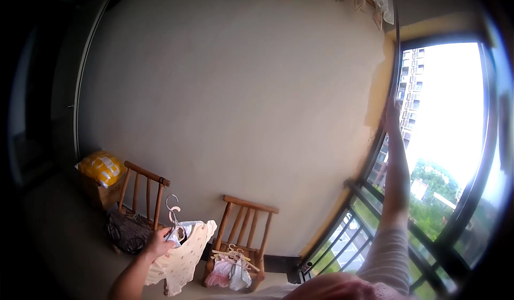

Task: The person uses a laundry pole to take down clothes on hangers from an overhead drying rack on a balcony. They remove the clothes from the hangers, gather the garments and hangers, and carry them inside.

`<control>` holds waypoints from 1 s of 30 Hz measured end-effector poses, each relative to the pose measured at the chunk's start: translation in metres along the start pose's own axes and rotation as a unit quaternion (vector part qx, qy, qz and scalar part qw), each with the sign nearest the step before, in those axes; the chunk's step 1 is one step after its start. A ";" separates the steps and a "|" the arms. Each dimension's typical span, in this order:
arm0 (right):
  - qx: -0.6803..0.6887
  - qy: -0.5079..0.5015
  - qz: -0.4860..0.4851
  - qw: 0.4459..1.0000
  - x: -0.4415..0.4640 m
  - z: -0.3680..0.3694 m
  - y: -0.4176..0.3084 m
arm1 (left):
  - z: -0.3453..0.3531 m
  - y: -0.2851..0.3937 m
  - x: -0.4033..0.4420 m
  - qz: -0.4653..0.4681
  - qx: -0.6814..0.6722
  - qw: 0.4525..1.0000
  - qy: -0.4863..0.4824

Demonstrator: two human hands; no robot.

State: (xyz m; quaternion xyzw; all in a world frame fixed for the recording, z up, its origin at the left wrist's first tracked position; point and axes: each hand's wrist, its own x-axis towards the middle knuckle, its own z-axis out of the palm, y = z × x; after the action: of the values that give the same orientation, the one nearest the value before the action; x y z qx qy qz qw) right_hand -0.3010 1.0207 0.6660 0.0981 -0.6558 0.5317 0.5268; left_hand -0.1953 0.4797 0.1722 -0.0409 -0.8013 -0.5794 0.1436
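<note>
My left hand [158, 243] is closed on a cream child's top [181, 256] with small printed spots, at the lower left. Grey and pinkish hangers [174, 210] stick up out of the garment at its neck, their hooks free. Up at the right, my right arm stretches high in front of the window. At its end, my right hand [392, 109] is wrapped round a thin dark pole [397, 48] that runs upward. Its fingers look small and partly dim. Near the pole's top, pale clothes [382, 0] hang at the upper edge of the view.
A wooden chair [250, 199] by the wall bears hangers and small clothes [230, 273]. Another wooden chair [147, 172] holds a dark bag [127, 230]. Behind it, a yellow package [101, 168] rests on a cardboard box [99, 193]. Railings [356, 230] and a window frame line the right side.
</note>
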 end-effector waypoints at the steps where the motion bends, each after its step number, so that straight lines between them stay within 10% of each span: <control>1: -0.023 0.016 -0.012 1.000 0.016 -0.001 -0.003 | 0.002 -0.007 0.001 0.004 0.004 1.000 -0.004; 21: 0.259 -0.251 0.044 0.932 0.089 0.013 -0.031 | 0.007 0.010 -0.004 -0.094 -0.050 0.994 -0.004; 30: 0.152 -0.155 0.008 0.976 0.101 0.029 -0.023 | 0.022 -0.020 0.014 -0.117 0.004 0.993 0.002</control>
State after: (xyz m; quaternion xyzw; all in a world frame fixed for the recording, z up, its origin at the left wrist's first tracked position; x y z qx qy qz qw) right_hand -0.3455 1.0313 0.7635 0.2525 -0.6421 0.6077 0.3934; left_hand -0.2168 0.4923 0.1516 0.0545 -0.8025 -0.5891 0.0769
